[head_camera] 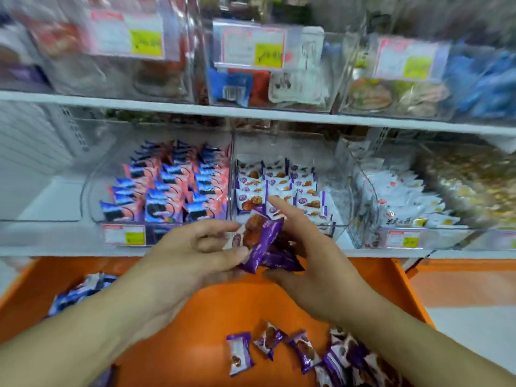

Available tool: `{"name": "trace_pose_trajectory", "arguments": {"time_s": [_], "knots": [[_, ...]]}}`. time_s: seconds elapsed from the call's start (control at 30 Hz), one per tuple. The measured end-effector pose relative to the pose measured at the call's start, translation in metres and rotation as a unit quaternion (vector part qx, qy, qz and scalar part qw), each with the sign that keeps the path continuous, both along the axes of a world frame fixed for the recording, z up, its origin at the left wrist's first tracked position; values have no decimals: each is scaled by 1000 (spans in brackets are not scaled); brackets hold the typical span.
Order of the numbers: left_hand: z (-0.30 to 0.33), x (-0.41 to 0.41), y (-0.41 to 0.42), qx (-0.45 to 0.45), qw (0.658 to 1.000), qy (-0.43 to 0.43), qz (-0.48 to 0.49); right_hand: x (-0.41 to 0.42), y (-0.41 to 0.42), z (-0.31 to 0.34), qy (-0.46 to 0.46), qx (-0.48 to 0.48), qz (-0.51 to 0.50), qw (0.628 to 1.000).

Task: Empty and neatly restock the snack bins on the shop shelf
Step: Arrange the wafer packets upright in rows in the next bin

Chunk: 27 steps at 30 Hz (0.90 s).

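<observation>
Both hands meet in front of the lower shelf point(195, 251), above an orange tray point(178, 325). The left hand point(192, 255) pinches a purple-and-white snack packet point(259, 241) between thumb and fingers, gripping its left edge. The right hand point(310, 255) cups a small bunch of purple packets point(282, 259) from the other side, thumb underneath and index finger stretched up toward the bin behind; exactly how many packets it holds cannot be told. The 2 hands' packets touch each other.

Directly behind the hands sits a clear plastic bin point(332, 191) holding neat upright rows of the same purple-and-white packets point(279, 185), filling its left and middle part. To its left, a second clear bin point(92, 196) is packed with rows of pink-and-blue sandwich-biscuit packets point(173, 185). To the right, another bin point(363, 208) contains white packets point(402, 196).

On the orange tray, near its front, more purple packets lie loose point(301, 353), scattered flat and tilted at different angles. A few blue-and-white packets point(75, 294) lie at the tray's left side, partly hidden by the left forearm.

The upper shelf point(251, 113) carries further clear bins with price labels point(251, 50), their contents blurred.
</observation>
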State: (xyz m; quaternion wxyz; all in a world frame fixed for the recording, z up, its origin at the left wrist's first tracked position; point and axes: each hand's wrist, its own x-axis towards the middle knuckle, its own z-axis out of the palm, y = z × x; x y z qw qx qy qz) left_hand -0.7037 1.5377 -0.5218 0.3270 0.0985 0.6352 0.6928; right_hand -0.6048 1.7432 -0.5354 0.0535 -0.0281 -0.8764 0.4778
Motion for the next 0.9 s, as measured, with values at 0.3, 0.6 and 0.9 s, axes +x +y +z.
{"name": "trace_pose_trajectory", "arguments": {"time_s": [0.3,0.6,0.9], "knots": [[46,-32,-12,25,997,53,42,-23,-25,41,111,-32,-140,983],[37,-51,-23,-42,997,61,8,-28,-30,37,183,61,-136,972],[27,-40,-24,-71,991,89,-75,-28,-51,34,185,146,-13,972]]}}
